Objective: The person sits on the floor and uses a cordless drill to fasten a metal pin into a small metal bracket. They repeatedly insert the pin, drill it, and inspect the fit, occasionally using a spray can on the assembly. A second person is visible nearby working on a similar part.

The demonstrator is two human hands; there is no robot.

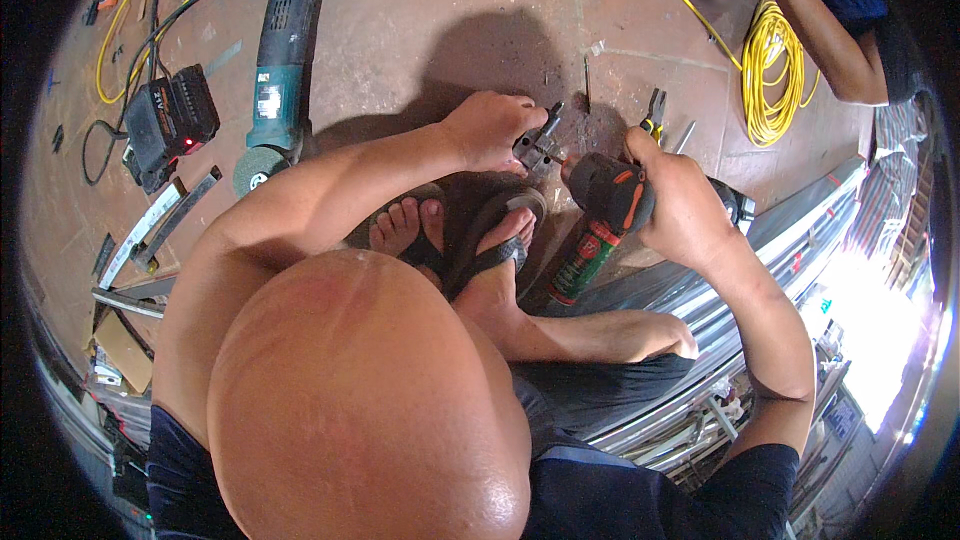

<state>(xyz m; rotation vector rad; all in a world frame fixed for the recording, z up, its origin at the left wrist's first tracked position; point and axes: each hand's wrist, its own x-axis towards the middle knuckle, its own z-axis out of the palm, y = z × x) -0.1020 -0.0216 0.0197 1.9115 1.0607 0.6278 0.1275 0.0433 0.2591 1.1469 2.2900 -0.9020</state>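
My left hand [492, 132] is closed around a small dark metal part [538, 143] with a short round arm sticking up, just beyond my feet. My right hand [688, 198] grips a black and orange cordless drill [612, 192]. The drill's front end points left at the metal part; whether they touch, I cannot tell. Directly below the drill lies a green and red spray can [585, 262]. Pliers with yellow and black handles [654, 116] rest on the floor past my right hand. A thin rod [587, 80] lies on the floor beyond the part.
On the left are a teal angle grinder [278, 70], a black battery unit with a red light [172, 128] and metal strips [150, 225]. A yellow cable coil [772, 70] lies right, near another person's arm [825, 20]. Long metal profiles [790, 225] border the right side.
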